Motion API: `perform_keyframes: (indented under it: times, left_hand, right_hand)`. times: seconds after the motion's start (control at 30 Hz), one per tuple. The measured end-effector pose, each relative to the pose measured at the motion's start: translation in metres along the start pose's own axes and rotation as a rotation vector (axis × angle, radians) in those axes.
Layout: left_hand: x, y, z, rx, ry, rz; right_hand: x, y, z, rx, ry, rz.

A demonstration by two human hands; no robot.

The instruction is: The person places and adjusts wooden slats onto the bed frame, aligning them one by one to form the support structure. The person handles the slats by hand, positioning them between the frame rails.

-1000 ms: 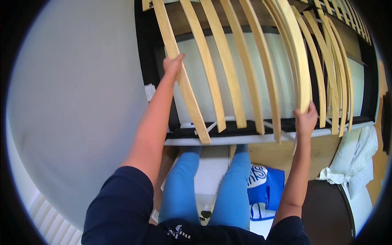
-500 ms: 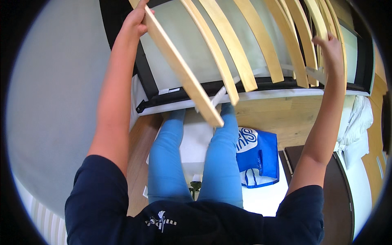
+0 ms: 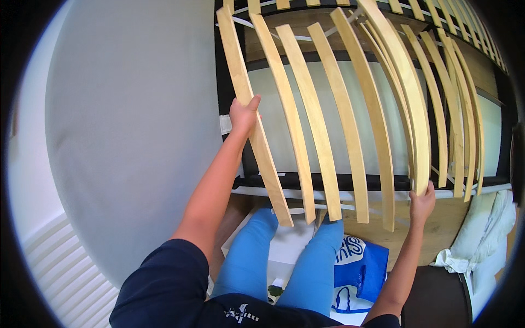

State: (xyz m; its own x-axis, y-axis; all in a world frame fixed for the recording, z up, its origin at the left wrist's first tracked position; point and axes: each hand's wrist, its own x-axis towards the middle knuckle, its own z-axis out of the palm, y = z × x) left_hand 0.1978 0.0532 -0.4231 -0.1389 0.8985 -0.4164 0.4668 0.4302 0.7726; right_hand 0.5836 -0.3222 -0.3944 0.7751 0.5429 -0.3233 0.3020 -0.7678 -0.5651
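Spanning the dark bed frame [image 3: 240, 164], a run of pale curved wooden slats [image 3: 350, 136], linked by white webbing, is held up at its near edge, above the frame rather than resting in it. The leftmost slat [image 3: 249, 109] is gripped by the left hand [image 3: 243, 115], fingers wrapped round its edge about halfway along; this grip is judged to steady and steer the outer end of the run. A slat towards the right of the frame [image 3: 415, 136] is supported at its lower tip by the right hand [image 3: 422, 203], whose fingers are curled beneath it, so that the weight seems to be shared between both sides. The slats are fanned unevenly, some overlapping at the right.

Left of the bed frame, a large grey upright surface [image 3: 131, 136], perhaps a mattress on edge, is seen. Below the frame's near rail, beside the blue-trousered legs [image 3: 279, 257], a blue carrier bag with a white round emblem [image 3: 358, 262] lies on the wooden floor [image 3: 410, 235]. To the right of the frame's near corner, crumpled white cloth [image 3: 481, 235] is draped by a dark brown rounded object [image 3: 437, 295].
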Motion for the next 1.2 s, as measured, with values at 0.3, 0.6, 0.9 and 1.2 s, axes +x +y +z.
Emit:
perform_keyframes:
  times: [0.3,0.6,0.9,1.2]
  left_hand:
    - [0.077,-0.045,-0.005,0.266,0.038,-0.029]
    - [0.135,-0.083,-0.002,0.407,0.004,0.200]
    - [0.181,-0.102,0.011,0.402,-0.039,0.134]
    - [0.206,-0.123,0.031,0.485,0.044,0.273]
  right_hand:
    - [-0.029,0.013,0.029,0.040,-0.021,0.035]
    - [-0.049,0.019,0.041,0.211,0.040,-0.005]
    - [-0.057,-0.005,0.044,0.274,0.062,0.036]
    - [-0.051,0.003,0.058,0.194,-0.002,0.040]
